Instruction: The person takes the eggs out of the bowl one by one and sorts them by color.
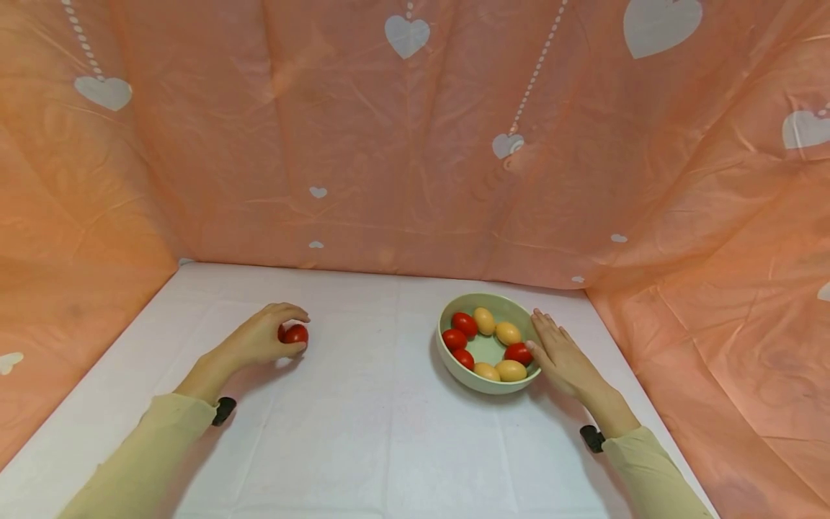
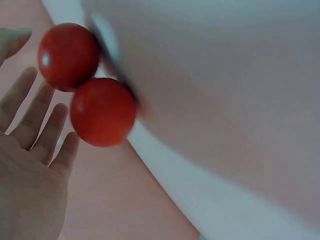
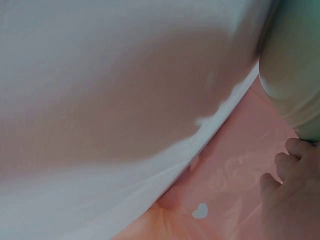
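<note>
Four glossy red ovals [image 1: 464, 324] and four yellow ovals [image 1: 509, 333] are contained in the round pale-green bowl [image 1: 488, 387], touched by the straight-fingered right hand [image 1: 565, 362]. Two loose red ovals [image 1: 297, 334] remain on the white-clothed worktop [image 1: 337, 432], unclasped by the left hand [image 1: 261, 337].

Wrinkled peach-orange drape [image 1: 389, 202] fills upper half of head frame, w/ pale grey hearts [image 1: 407, 36], some hung on dotted strings [image 1: 541, 58] nr top edge. Side panels [image 1: 71, 216] at L & R edges, L one yellower. White tabletop [image 1: 337, 432], faintly creased, takes lower ctr; soft shadows, approx. even light.
</note>
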A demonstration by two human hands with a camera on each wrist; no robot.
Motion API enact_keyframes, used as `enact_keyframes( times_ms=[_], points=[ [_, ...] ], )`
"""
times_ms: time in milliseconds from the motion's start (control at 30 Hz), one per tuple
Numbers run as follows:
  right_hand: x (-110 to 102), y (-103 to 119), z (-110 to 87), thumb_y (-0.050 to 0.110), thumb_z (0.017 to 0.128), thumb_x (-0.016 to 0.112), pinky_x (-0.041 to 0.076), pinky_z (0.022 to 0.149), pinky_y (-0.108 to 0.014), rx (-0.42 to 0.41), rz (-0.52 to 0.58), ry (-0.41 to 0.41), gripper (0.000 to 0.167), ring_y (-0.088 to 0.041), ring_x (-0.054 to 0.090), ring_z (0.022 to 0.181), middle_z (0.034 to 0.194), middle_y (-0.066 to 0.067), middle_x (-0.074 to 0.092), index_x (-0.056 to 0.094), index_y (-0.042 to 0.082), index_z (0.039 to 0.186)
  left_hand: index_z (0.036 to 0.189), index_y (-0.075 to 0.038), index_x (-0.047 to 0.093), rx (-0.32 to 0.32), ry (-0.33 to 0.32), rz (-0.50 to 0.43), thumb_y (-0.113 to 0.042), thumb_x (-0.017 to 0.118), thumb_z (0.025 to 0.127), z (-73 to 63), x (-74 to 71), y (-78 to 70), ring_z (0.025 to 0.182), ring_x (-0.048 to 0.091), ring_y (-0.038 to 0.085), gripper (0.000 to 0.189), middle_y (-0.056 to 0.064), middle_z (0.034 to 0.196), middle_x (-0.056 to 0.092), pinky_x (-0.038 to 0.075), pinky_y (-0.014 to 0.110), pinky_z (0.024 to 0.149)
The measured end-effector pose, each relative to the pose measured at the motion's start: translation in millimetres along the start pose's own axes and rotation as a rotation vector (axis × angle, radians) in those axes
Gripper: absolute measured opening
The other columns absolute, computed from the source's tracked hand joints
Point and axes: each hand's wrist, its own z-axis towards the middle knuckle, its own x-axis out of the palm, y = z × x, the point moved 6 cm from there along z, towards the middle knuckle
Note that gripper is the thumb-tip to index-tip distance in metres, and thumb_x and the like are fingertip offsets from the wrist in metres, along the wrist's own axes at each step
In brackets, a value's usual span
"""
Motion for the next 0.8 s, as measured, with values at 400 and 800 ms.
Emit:
enact_keyframes(
  times_ms=[400, 800],
  points=[
    [-0.3, -1.6, 1.9, 0.038, 0.113, 0.04, 0.016, 0.122, -0.065, -0.007, 0.003, -0.013, 0.068, -0.048, 0.017, 0.155, 0.169, -0.025, 0.021, 0.022, -0.008, 0.161, 0.126, -0.002, 0.069, 0.097, -0.155, -0.085, -0.008, 0.074, 0.094, 20.6, 3.3, -32.1, 0.131, 0.054, 0.041, 0.032, 0.017, 0.137, 0.062, 0.044, 0.059, 0.108],
    [0.1, -0.3, -0.4, 0.036, 0.113, 0.041, 0.016, 0.122, -0.066, -0.013, 0.003, -0.024, 0.067, -0.049, 0.019, 0.154, 0.168, -0.027, 0.022, 0.024, -0.008, 0.16, 0.126, -0.006, 0.069, 0.147, -0.172, -0.246, -0.008, 0.075, 0.094, 47.9, 26.8, -75.0, 0.114, 0.061, 0.03, 0.032, 0.01, 0.134, 0.062, 0.051, 0.059, 0.096]
  ],
)
